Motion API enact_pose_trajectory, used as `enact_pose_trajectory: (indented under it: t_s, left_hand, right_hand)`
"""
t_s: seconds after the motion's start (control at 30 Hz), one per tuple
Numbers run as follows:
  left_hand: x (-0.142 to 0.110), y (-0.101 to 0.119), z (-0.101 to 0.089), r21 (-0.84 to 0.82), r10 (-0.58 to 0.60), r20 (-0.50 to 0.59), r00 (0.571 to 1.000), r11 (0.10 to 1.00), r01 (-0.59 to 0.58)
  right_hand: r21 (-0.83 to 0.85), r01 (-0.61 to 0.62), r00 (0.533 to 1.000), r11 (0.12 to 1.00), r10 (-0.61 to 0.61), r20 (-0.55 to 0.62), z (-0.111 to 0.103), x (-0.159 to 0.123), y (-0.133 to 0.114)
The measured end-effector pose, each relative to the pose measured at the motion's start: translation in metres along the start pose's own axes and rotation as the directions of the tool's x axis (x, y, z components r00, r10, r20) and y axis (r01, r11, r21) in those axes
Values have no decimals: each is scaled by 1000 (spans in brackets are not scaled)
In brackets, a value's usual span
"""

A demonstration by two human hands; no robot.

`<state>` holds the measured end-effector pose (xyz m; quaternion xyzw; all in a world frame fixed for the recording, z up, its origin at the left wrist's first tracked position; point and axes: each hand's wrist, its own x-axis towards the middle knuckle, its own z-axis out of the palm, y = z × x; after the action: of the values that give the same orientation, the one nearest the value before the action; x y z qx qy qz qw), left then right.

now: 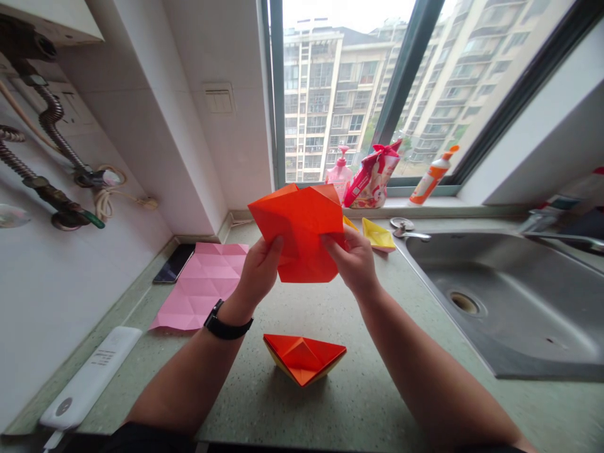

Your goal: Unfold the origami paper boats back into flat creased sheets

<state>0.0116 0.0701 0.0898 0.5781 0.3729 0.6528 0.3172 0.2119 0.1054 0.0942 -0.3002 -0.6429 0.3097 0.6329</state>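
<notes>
While two hands (357,263) pinch one orange paper (306,251) | one folded boat (302,357) sits below

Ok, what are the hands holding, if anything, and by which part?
A folded orange paper: the left hand grips its left side and the right hand its right side, each with the thumb on the near face.

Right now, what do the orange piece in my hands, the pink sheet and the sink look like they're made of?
Orange piece: likely paper, mostly matte; thin edges and folds show.
Pink sheet: likely paper too, matte-looking; creases cross it.
Sink: seemingly stainless steel with a dull sheen; its grey surface carries soft, smeared highlights.
</notes>
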Motion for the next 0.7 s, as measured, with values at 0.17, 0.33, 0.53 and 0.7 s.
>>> enact_pose_trajectory:
  t_s: [0.17,0.33,0.53,0.7]
  left_hand:
    - [4,-11,-1,-46,-34,-11,999,998,33]
    - [5,-16,2,-232,-128,19,992,964,129]
    - [2,-12,6,-336,-160,90,983,924,182]
    - [-3,-27,5,-222,-97,54,994,969,107]
  right_hand:
    - [109,-2,974,994,-22,226,-5,0,-6]
    - [146,-36,888,989,-35,458,-5,-4,-8]
    - [125,20,797,992,-91,597,-5,-3,-20]
    - [98,10,709,995,-76,701,-4,-5,-29]
